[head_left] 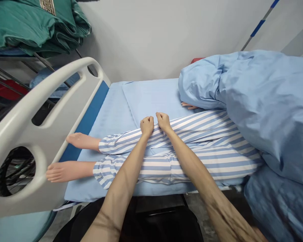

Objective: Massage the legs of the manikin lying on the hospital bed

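Both of my arms reach over a bed where a figure lies in blue-and-white striped trousers (204, 156); its legs look like a manikin's. My left hand (147, 125) is closed in a fist at the far leg, around the knee or shin. Just to its right, a small gap away, my right hand (163, 121) is also a fist over the same leg. Neither fist shows anything in it. Whether they press on the cloth or hover just above it is hard to make out. Two bare feet (82, 140) point left toward the bed's end board.
A cream bed end board (63, 75) with cut-outs rises at the left. Light blue bedding (265, 90) is bunched over the figure's upper part, with fingers (189, 106) showing beneath. A green folded cover (40, 28) lies on a metal rack. A black chair (169, 223) stands at the near side.
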